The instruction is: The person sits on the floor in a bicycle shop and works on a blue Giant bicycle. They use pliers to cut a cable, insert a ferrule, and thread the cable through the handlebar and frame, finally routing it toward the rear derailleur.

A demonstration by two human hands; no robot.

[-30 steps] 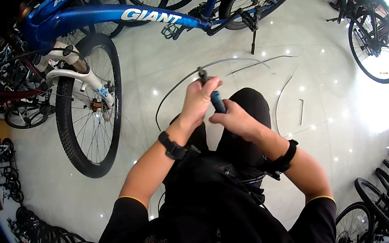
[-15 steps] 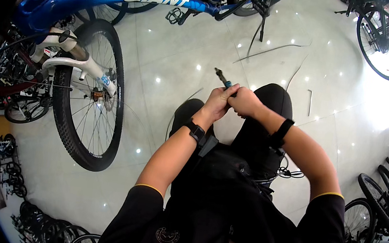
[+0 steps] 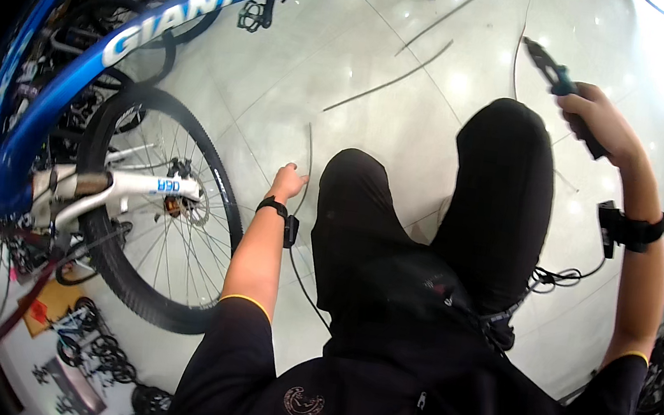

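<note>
My right hand (image 3: 603,125), raised at the right, is wrapped round dark-handled pliers (image 3: 550,68) with a teal part near the jaws. The tool's jaws point up and left over the floor. My left hand (image 3: 291,182) is low beside my left knee, its fingers curled. Its fingertips meet or overlap a thin grey cable piece (image 3: 310,151); whether they grip it I cannot tell. Two more cable lengths, one nearer (image 3: 388,84) and one farther (image 3: 446,21), lie on the floor ahead. A thin strand (image 3: 517,60) lies close to the pliers.
At the left stands a blue bicycle frame (image 3: 72,167) with a white fork (image 3: 119,185) and a knobby front wheel (image 3: 194,315). Its pedal (image 3: 252,15) juts over the tiled floor (image 3: 279,101). More bicycles line both sides. A looped black wire (image 3: 560,277) hangs by my right hip.
My hands have moved apart from their meeting point over my knees. The right carried the pliers up and right; the left dropped leftward to the cable piece. The view has shifted and turned.
</note>
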